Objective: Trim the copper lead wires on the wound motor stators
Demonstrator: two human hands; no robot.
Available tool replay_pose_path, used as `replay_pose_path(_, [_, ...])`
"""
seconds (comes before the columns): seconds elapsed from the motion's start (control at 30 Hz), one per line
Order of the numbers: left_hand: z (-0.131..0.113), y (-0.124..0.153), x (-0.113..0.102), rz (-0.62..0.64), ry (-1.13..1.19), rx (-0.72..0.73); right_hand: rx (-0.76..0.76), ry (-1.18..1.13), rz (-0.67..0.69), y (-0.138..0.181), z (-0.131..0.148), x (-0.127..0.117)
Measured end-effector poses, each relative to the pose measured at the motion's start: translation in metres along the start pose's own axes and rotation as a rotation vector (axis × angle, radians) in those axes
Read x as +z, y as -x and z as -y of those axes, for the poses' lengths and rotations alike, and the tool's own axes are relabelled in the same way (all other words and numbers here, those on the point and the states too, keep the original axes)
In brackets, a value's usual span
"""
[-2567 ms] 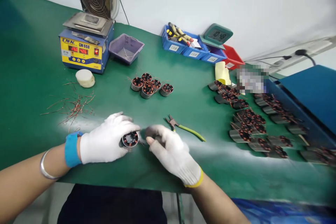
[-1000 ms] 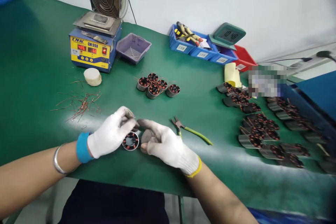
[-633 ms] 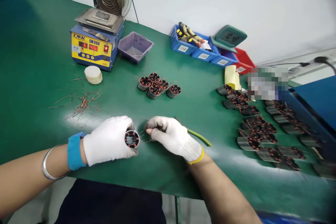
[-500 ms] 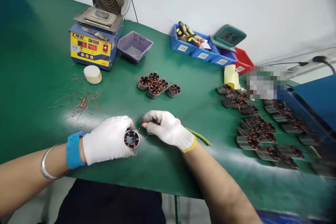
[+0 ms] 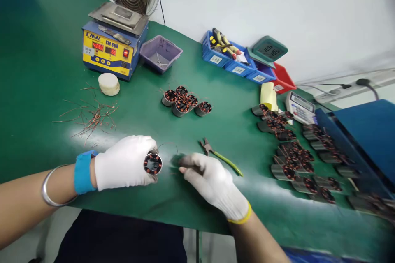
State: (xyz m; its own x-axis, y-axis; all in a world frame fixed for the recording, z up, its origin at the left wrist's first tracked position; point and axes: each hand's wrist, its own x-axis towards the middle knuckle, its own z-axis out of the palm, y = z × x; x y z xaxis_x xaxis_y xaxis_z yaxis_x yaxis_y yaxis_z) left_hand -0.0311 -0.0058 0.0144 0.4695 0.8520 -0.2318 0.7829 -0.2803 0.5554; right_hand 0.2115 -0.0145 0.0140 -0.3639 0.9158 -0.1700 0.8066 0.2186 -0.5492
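Note:
A motor stator [image 5: 152,164] with copper windings and a bright metal rim sits in the gloved grip of my left hand [image 5: 125,162], its open end facing up toward me. Thin wire ends stick out by its upper edge. To its right, apart from it, is my right hand [image 5: 212,183], also gloved. Its thumb and forefinger are curled close together, but motion smears the fingertips, so whether they hold a wire cannot be made out. Diagonal cutters [image 5: 220,157] with green handles lie just beyond that hand. Several wound stators [image 5: 181,106] stand together farther back.
Loose copper wire offcuts [image 5: 95,120] and a round white pad [image 5: 109,84] lie at left. Behind stand a blue-yellow heating unit [image 5: 112,51], a purple bin [image 5: 161,54] and blue tool bins [image 5: 214,55]. More stators [image 5: 285,172] and a calculator [image 5: 298,109] are at right.
My right hand has moved away from the stator, rightward and toward me, uncovering the cutters' jaws. My left hand keeps its hold on the stator. The camera view has shifted slightly.

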Motion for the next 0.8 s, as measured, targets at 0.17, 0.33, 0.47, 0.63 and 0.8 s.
replay_pose_path(0.17, [0.002,0.0,0.001,-0.011,0.013,0.012,-0.591,0.192,-0.276,0.015,0.011,0.018])
replay_pose_path(0.33, [0.002,-0.001,0.001,-0.031,0.002,0.019,-0.726,0.354,-0.183,0.009,0.018,0.027])
replay_pose_path(0.47, [0.002,-0.001,0.003,-0.03,-0.013,0.058,-0.691,0.402,-0.225,0.011,0.012,0.02])
replay_pose_path(0.63, [0.005,-0.002,0.005,-0.056,-0.018,0.085,-0.537,0.431,-0.307,0.01,0.014,0.02])
replay_pose_path(0.8, [0.006,-0.003,0.005,-0.059,-0.03,0.096,-0.374,0.381,-0.122,0.001,0.019,0.018])
